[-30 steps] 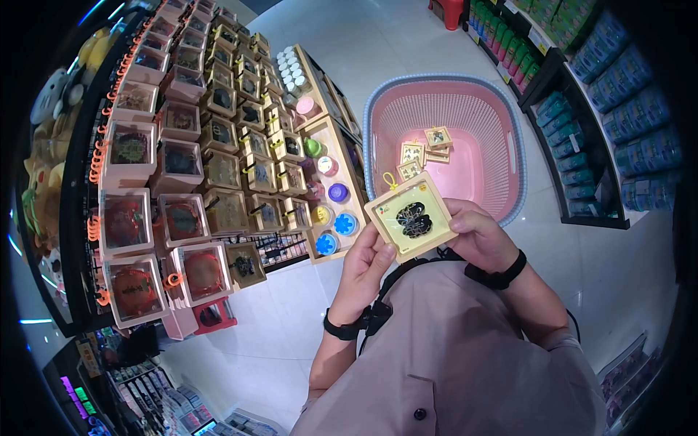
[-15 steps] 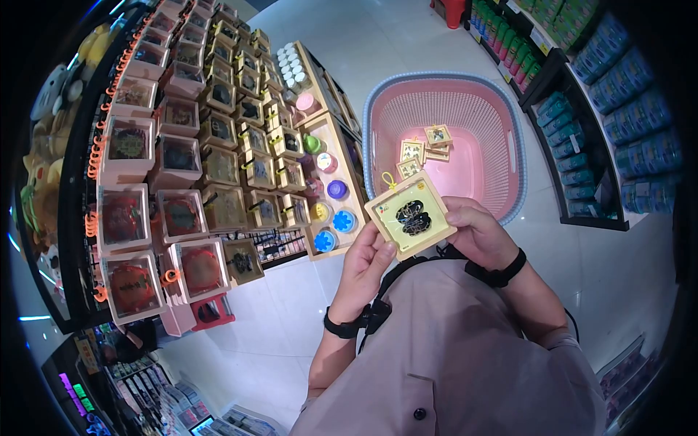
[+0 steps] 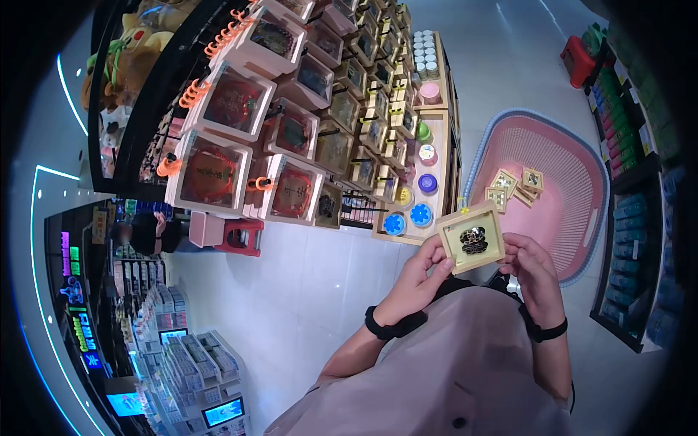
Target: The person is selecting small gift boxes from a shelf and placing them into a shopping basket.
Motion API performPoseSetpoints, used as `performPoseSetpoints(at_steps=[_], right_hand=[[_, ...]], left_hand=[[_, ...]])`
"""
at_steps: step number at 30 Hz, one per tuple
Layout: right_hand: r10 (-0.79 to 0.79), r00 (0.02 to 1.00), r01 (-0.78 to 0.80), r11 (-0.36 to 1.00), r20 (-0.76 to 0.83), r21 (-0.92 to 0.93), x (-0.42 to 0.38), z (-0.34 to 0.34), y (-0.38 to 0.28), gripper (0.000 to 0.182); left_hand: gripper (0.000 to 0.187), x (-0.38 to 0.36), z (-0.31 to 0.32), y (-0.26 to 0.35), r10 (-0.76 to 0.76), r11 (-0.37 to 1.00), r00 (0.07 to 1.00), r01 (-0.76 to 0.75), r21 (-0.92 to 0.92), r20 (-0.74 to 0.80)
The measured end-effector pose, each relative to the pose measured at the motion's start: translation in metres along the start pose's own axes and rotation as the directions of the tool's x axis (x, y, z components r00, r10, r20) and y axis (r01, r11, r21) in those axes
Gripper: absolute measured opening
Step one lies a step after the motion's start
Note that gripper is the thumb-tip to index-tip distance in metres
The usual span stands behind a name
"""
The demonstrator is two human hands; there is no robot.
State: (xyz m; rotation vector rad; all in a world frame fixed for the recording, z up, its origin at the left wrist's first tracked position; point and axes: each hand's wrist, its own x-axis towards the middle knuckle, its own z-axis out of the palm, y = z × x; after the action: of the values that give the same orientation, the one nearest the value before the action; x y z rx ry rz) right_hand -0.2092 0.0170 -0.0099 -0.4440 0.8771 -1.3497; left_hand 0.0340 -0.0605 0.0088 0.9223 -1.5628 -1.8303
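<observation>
In the head view I hold a square wooden-framed box [image 3: 451, 245] upright, clear front towards me. Behind its pane lies a coiled dark beaded bracelet [image 3: 474, 240] on a pale yellow-green backing, and a yellow loop sticks up from the top edge. My left hand [image 3: 416, 285] is closed on the lower left corner, thumb in front. At the right edge, my right hand [image 3: 536, 270] touches the frame with bent fingers. Beyond it, a pink basket [image 3: 560, 243] with a blue rim stands on the floor, with several similar small boxes [image 3: 502, 190] inside.
On my left a rack holds rows of wooden-framed boxes [image 3: 234, 102] on hooks. Beside it, a wooden tray [image 3: 445, 156] carries colourful lidded tubs. Shelves of bottles [image 3: 631, 240] line the right side. A red stool [image 3: 243, 237] and a person [image 3: 156, 232] are at the left.
My view has swung left, so the box, hands and basket appear farther right. The right hand's fingers have shifted lower on the box's edge. The box is more upright.
</observation>
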Motion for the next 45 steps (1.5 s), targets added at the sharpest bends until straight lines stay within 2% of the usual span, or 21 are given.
performPoseSetpoints(at_steps=[2, 6, 10, 14, 18, 25, 32, 45], right_hand=[[0.025, 1.0, -0.026, 0.998, -0.017, -0.062, 0.002, 0.002, 0.0, 0.036], [0.067, 0.997, -0.069, 0.987, -0.024, -0.147, 0.003, 0.005, 0.003, 0.033], [0.097, 0.995, -0.096, 0.975, -0.006, -0.201, 0.004, 0.01, 0.006, 0.031], [0.111, 0.994, -0.105, 0.967, 0.012, -0.234, 0.001, 0.012, 0.007, 0.033], [0.114, 0.993, -0.109, 0.964, 0.006, -0.241, -0.002, 0.013, 0.008, 0.032], [0.096, 0.995, -0.099, 0.961, -0.024, -0.257, -0.01, 0.008, 0.01, 0.031], [0.08, 0.995, -0.093, 0.963, -0.062, -0.253, -0.014, 0.005, 0.014, 0.031], [0.096, 0.993, -0.111, 0.963, -0.073, -0.247, -0.012, 0.006, 0.019, 0.028]], left_hand=[[0.044, -0.017, -0.014, -0.002, 0.044, 0.983, 0.992, -0.022, 0.181, -0.114], [0.039, -0.037, -0.037, -0.012, 0.117, 0.984, 0.92, -0.055, 0.172, -0.375], [0.035, -0.044, -0.054, -0.01, 0.207, 0.969, 0.828, -0.101, 0.225, -0.521], [0.035, -0.045, -0.066, -0.009, 0.275, 0.95, 0.757, -0.118, 0.29, -0.592], [0.033, -0.044, -0.07, 0.001, 0.323, 0.921, 0.712, -0.085, 0.38, -0.623], [0.032, -0.043, -0.082, 0.01, 0.371, 0.87, 0.701, -0.032, 0.493, -0.609], [0.031, -0.039, -0.093, 0.001, 0.36, 0.879, 0.708, -0.038, 0.475, -0.608], [0.026, -0.032, -0.124, -0.024, 0.404, 0.894, 0.61, -0.106, 0.435, -0.682]])
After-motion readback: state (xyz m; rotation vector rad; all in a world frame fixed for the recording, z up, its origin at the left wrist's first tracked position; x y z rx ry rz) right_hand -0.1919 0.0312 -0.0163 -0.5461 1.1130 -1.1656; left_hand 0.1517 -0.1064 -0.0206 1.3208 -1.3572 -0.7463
